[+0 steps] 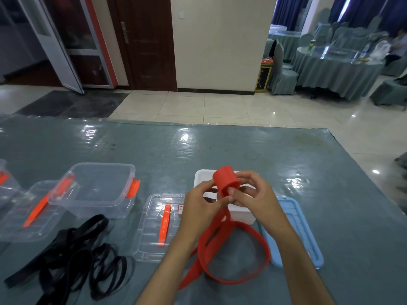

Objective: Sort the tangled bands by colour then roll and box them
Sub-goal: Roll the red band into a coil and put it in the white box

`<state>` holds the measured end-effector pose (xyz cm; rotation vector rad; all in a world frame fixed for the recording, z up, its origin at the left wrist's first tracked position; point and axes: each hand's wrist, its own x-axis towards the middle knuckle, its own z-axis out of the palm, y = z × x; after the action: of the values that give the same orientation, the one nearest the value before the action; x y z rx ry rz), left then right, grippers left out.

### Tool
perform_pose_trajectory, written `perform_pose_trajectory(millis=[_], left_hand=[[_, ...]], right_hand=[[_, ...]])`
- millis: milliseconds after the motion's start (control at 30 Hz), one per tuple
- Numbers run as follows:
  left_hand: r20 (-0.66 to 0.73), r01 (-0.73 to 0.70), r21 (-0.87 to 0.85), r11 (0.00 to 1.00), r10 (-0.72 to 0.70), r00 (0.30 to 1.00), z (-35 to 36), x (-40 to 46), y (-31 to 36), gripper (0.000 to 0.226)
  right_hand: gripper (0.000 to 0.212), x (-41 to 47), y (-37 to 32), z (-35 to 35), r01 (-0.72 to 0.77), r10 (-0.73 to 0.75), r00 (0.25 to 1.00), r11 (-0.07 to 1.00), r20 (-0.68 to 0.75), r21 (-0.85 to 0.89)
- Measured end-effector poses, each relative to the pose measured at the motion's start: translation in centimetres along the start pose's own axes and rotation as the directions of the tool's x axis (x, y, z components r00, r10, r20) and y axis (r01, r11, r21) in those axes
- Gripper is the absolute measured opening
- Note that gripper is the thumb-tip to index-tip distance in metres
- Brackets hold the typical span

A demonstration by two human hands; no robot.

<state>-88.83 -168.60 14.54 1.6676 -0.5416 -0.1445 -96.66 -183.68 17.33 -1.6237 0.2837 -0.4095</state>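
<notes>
Above the white box [241, 213], both hands pinch the red band [226, 181]: the left hand [199, 204] and right hand [253, 195] curl round its rolled end; its tail loops onto the table [220, 150]; black bands [72, 254] lie left, near the clear box [97, 188].

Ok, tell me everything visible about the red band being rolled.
The wide, flat red band, rubbery and matte, is partly wound into a tight roll held above the white box. The left hand and right hand pinch the roll from either side. Its unrolled tail hangs down and loops loosely on the grey-green table cover, near the light blue lid.
</notes>
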Motion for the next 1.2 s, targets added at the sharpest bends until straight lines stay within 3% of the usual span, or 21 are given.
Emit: perform_pose_trajectory(millis=[167,233,333,433,567,733,1033,1200], left_hand=[[-0.068,-0.097,0.128,0.987,0.107,0.992,-0.5,-0.4,-0.3,0.038],[-0.017,-0.084,0.139,0.987,0.087,0.996,-0.5,-0.3,-0.4,0.035],[0.042,-0.116,0.367,0.923,0.108,0.993,-0.6,-0.2,-0.5,0.035],[0.080,-0.163,0.484,0.860,0.141,0.987,-1.0,-0.2,-0.4,0.035],[0.151,-0.095,0.353,0.931,0.043,0.988,-1.3,-0.5,-0.4,0.063],[0.065,-0.160,0.027,0.987,0.158,0.985,-0.3,-0.9,0.5,0.046],[0.044,-0.345,0.203,0.916,0.343,0.938,-0.5,-0.8,0.6,0.044],[0.056,-0.342,0.226,0.912,0.339,0.939,-1.0,-0.8,0.1,0.046]], right_hand=[[0.049,-0.6,-0.6,0.0,-0.068,0.048,0.981,0.993,0.190,0.101],[0.050,-0.5,-1.0,0.2,-0.098,0.089,0.985,0.994,0.148,0.050],[0.047,-0.3,-1.6,0.6,-0.119,0.118,0.993,0.989,-0.008,-0.092],[0.020,-0.2,-1.7,0.5,-0.042,0.021,0.993,0.984,-0.119,-0.176],[0.018,-0.2,-1.6,0.3,-0.031,0.020,0.978,0.998,-0.210,-0.047],[0.018,-0.4,-1.7,0.1,-0.001,-0.002,0.980,1.000,-0.197,-0.018],[0.014,-0.9,-1.8,0.3,0.018,-0.026,0.985,0.998,-0.170,-0.052],[0.012,-0.9,-1.9,0.4,0.005,-0.020,0.985,0.996,-0.171,-0.085]])
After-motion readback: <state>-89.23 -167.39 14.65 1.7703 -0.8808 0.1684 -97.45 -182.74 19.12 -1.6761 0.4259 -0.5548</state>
